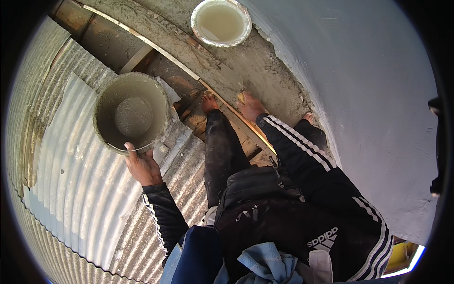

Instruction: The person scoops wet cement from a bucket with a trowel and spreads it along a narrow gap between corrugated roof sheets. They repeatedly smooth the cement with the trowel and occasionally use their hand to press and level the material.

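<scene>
My left hand (pixel 144 168) grips the near rim of a grey, mortar-caked bucket (pixel 158 113), thumb over the edge and fingers against its outer side. The bucket tilts so its inside shows, with a small amount of wet grey mortar (pixel 134 117) at the bottom. It is over the corrugated roofing sheets. My right hand (pixel 251 107) is closed around the yellowish handle of a trowel, low over the mortar-covered ledge. The flat grey trowel blade (pixel 231 77) points away from me and blends with the mortar, so its outline is hard to make out.
A white-rimmed bucket of cloudy water (pixel 220 22) stands on the ledge at the far side. A smooth grey wall (pixel 378 109) rises at right. Corrugated sheets (pixel 80 175) cover the left. A wooden strip (pixel 189 71) edges open gaps beside my bare foot (pixel 208 102).
</scene>
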The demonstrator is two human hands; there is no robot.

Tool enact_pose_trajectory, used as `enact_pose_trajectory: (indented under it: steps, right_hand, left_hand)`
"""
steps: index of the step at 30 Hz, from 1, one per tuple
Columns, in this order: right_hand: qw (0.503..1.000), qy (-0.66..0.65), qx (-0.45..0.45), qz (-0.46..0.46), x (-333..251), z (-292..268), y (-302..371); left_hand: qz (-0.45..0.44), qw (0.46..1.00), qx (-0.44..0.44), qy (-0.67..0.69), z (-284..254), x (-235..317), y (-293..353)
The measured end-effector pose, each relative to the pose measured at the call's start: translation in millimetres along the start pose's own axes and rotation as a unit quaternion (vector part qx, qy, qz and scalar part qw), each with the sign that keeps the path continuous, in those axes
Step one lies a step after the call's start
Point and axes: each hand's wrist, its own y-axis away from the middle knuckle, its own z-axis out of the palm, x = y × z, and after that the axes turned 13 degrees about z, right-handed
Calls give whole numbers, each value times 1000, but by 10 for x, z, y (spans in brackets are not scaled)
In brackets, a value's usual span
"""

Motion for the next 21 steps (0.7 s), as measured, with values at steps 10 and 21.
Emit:
enact_pose_trajectory:
  steps: [10,21]
  right_hand:
    - [995,0,-4,-98,-255,308,-61]
    - [987,-122,-50,91,601,-248,-695]
  left_hand:
    - [-27,997,-44,-50,114,22,-56]
    - [-56,990,-107,-70,271,1,-60]
